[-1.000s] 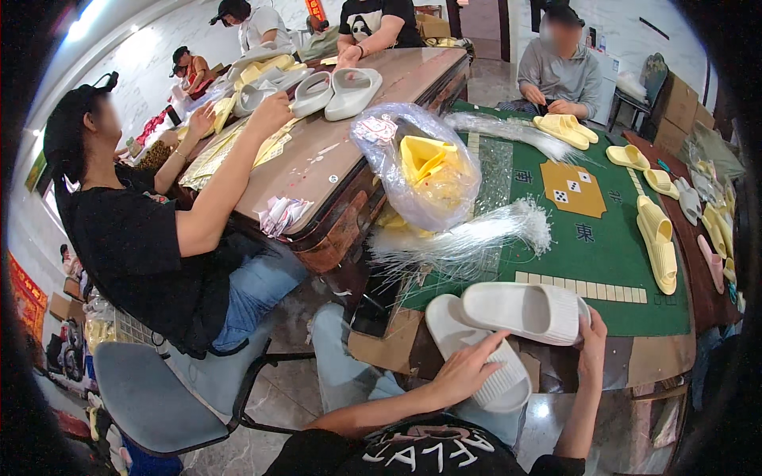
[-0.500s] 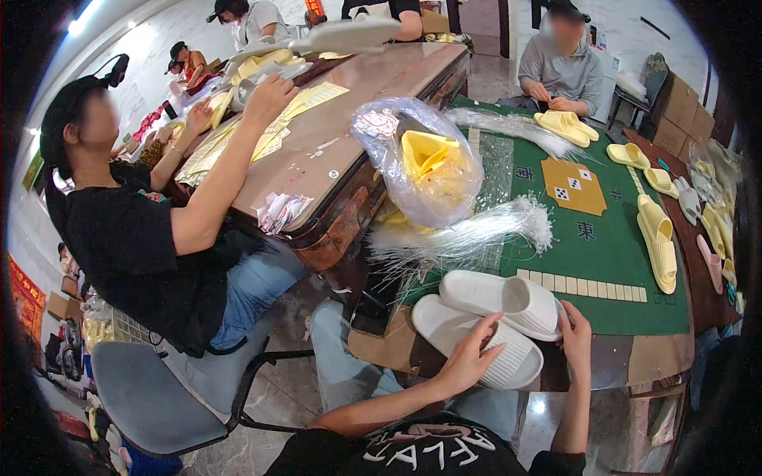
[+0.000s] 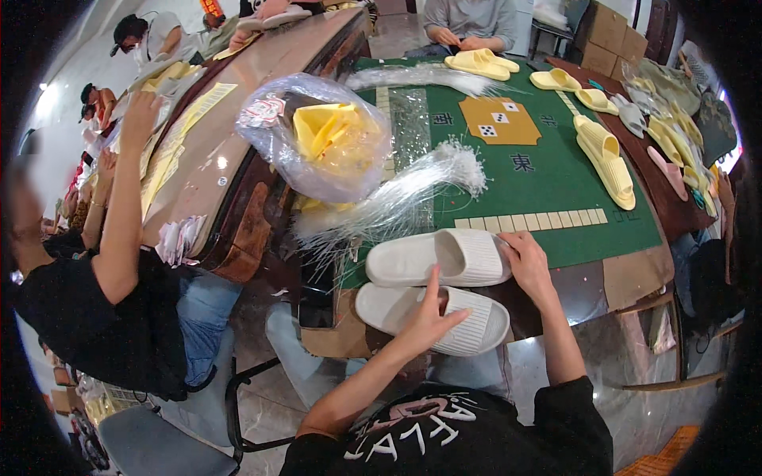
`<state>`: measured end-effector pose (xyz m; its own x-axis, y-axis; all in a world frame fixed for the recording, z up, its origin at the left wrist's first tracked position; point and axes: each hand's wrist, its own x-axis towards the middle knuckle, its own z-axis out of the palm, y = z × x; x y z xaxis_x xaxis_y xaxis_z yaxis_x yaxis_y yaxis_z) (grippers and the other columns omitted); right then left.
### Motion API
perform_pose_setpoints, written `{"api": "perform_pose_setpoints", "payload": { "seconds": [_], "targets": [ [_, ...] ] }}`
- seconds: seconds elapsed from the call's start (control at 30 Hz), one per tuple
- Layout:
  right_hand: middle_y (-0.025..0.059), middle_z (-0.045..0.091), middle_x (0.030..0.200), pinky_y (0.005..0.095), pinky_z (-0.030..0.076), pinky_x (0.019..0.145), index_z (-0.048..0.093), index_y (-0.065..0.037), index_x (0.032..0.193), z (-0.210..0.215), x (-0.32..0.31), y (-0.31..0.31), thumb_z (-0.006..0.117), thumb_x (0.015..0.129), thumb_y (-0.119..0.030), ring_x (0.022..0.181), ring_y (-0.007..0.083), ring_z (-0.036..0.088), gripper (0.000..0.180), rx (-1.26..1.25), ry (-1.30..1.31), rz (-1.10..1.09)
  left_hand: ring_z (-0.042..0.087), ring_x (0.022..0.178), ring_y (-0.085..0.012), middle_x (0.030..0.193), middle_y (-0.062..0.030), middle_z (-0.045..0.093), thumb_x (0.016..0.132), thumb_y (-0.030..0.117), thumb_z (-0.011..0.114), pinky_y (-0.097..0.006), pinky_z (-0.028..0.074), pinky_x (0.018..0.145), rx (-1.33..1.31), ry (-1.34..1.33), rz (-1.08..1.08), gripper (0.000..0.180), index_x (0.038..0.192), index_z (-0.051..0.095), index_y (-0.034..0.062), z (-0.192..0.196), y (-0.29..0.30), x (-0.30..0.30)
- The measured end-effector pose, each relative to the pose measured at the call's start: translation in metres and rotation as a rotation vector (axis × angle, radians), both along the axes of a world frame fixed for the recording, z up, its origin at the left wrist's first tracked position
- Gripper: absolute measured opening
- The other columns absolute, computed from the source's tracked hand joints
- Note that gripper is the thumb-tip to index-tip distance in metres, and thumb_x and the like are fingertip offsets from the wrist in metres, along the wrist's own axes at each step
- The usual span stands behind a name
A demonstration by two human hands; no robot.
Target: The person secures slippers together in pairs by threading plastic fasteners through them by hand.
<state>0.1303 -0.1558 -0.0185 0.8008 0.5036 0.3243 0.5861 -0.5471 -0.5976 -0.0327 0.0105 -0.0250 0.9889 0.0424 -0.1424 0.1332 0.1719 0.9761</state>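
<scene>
Two white slippers with ribbed straps lie side by side at the near edge of the green-topped table, toes to the right. My left hand (image 3: 432, 319) rests on the strap of the near slipper (image 3: 479, 327), index finger and thumb spread apart, the index reaching toward the far one. At the toe of the far slipper (image 3: 397, 259), my right hand (image 3: 526, 262) has its fingers on the strap's end; the grip is partly hidden. Just beyond lies a bundle of clear plastic fasteners (image 3: 429, 186), its strands fanning to the left.
A clear bag (image 3: 361, 151) with yellow pieces sits left of the fasteners. Yellow slippers (image 3: 603, 159) stand along the right, near a pink slipper (image 3: 668, 172). One person (image 3: 71, 317) works at the brown table (image 3: 238, 95) on the left; another (image 3: 468, 24) sits across.
My view has swung to the right. The two white slippers have turned from a slant to lie nearly level. My left hand's fingers have spread apart.
</scene>
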Motion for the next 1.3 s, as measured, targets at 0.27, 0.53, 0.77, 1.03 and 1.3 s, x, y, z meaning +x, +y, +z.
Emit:
{"api": "perform_pose_setpoints", "payload": {
  "seconds": [0.27,0.53,0.77,1.03,1.3],
  "targets": [
    [0.0163,0.056,0.088,0.0395,0.046,0.073,0.062,-0.006,0.101,0.009,0.011,0.012,0.059,0.078,-0.011,0.082,0.0340,0.056,0.024,-0.125,0.174,0.074,0.055,0.095,-0.0215,0.117,-0.0199,0.049,0.082,-0.002,0.054,-0.030,0.044,0.082,0.103,-0.112,0.228,0.086,0.141,-0.007,0.0047,0.000,-0.018,-0.006],
    [0.0205,0.063,0.083,0.0420,0.047,0.071,0.063,-0.002,0.093,0.006,0.040,0.025,0.056,0.081,-0.018,0.080,0.0356,0.060,0.021,-0.067,0.116,0.104,0.050,0.105,-0.0212,0.122,-0.0172,0.047,0.079,0.006,0.062,-0.031,0.039,0.091,-0.001,-0.113,0.211,0.065,0.133,0.027,-0.0028,-0.011,-0.003,0.009],
    [0.0100,0.059,0.060,0.0325,0.048,0.048,0.050,-0.002,0.096,-0.001,0.096,0.054,0.052,0.089,-0.032,0.043,0.0191,0.057,0.031,0.048,0.405,-0.173,0.055,0.094,-0.0193,0.101,-0.0171,0.058,0.085,0.022,0.057,-0.030,0.042,0.081,0.305,-0.138,0.277,0.043,0.117,0.044,-0.0033,-0.010,0.001,0.020],
    [0.0018,0.050,0.058,0.0250,0.041,0.044,0.055,-0.003,0.077,-0.012,0.122,0.062,0.050,0.086,-0.022,0.042,0.0111,0.045,0.021,0.462,0.750,-0.040,0.057,0.087,-0.0207,0.094,-0.0178,0.059,0.087,0.027,0.054,-0.031,0.043,0.076,0.345,-0.202,0.302,0.042,0.115,0.045,-0.0024,-0.012,-0.001,0.018],
    [0.0002,0.053,0.074,0.0254,0.046,0.060,0.055,0.000,0.105,-0.040,0.186,-0.095,0.055,0.086,-0.008,0.059,0.0090,0.050,0.020,1.679,0.947,-0.034,0.060,0.082,-0.0233,0.089,-0.0192,0.060,0.086,0.025,0.056,-0.033,0.045,0.071,0.406,-0.209,0.315,0.040,0.115,0.046,-0.0003,-0.011,-0.005,0.020]
  ]
}}
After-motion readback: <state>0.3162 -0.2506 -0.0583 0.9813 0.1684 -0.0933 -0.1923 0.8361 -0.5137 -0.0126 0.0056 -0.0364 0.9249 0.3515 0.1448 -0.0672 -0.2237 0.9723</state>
